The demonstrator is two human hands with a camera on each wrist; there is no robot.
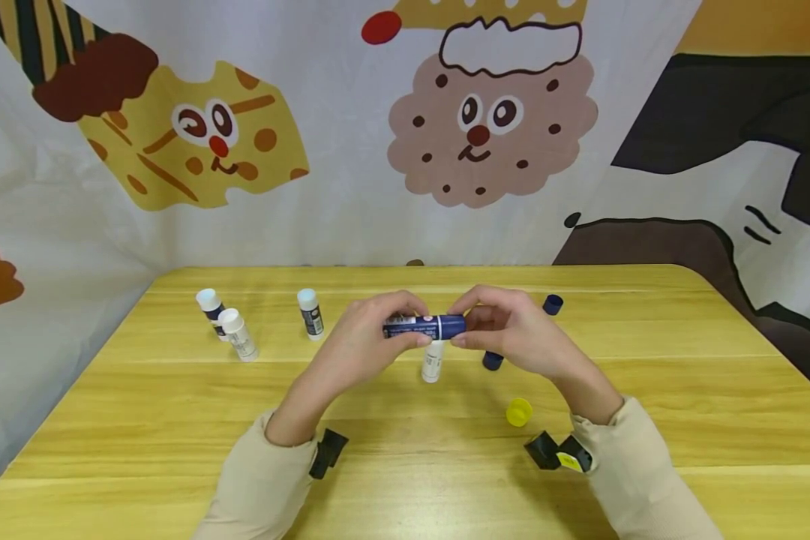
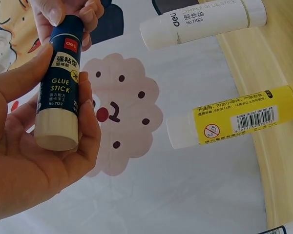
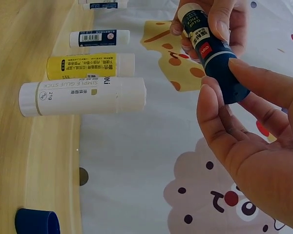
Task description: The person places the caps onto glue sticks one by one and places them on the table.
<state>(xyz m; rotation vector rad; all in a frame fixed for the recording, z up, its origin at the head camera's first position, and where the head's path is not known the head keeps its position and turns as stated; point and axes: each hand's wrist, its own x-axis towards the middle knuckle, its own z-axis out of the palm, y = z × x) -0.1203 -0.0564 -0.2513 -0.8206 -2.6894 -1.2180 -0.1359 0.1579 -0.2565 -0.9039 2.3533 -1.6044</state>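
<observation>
A navy glue stick (image 1: 418, 328) is held level above the table between both hands; its label and white base show in the left wrist view. My left hand (image 1: 361, 337) grips the body of the glue stick (image 2: 63, 87) near the white base. With thumb and fingertips, my right hand (image 1: 516, 326) pinches its navy cap (image 3: 227, 83) at the other end. The cap sits on the tube. Below the hands stands a white glue stick (image 1: 432, 364), its top hidden in the head view. A yellow glue stick (image 2: 244, 116) stands beside it, visible only in the wrist views.
On the left stand a capless white glue stick (image 1: 239, 337) and navy ones (image 1: 312, 315), (image 1: 209, 309) without caps. Loose navy caps (image 1: 553, 304), (image 1: 493, 361) and a yellow cap (image 1: 519, 412) lie on the right of the wooden table (image 1: 405, 480). A printed cloth (image 1: 337, 225) hangs behind.
</observation>
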